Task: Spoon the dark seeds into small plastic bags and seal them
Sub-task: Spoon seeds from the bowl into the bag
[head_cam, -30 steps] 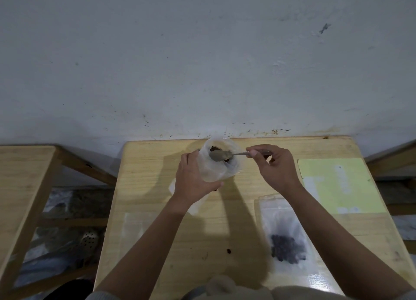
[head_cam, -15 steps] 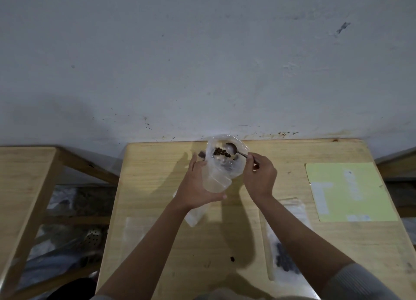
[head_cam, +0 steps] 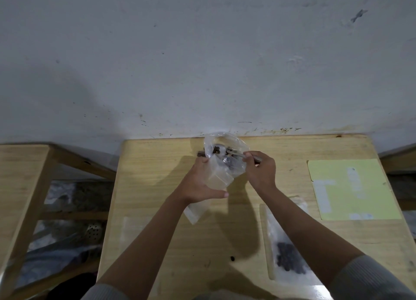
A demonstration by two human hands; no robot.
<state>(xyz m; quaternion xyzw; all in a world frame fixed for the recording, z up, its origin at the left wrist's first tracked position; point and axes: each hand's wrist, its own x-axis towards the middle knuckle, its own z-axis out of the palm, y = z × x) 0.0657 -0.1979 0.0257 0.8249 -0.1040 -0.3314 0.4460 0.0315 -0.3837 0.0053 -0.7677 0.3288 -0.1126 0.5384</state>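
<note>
The bag [head_cam: 221, 164] is being gripped by the left hand [head_cam: 198, 182]; the spoon [head_cam: 234, 153], pinched by the right hand [head_cam: 261, 171], is best being tipped deep inside.

Wood table [head_cam: 157, 164] against grey wall [head_cam: 202, 51], wall marked with small dark spots and scratches. Yellow sheet [head_cam: 351, 187] flat on table, far right side, pale patches on it. Second wood table [head_cam: 20, 175] left of first table, gap between them. Under that gap, dark heap of stuff [head_cam: 67, 209], blurry; round metal thing with holes [head_cam: 94, 231] in it. Brown stains on wall just above table's back edge.
</note>
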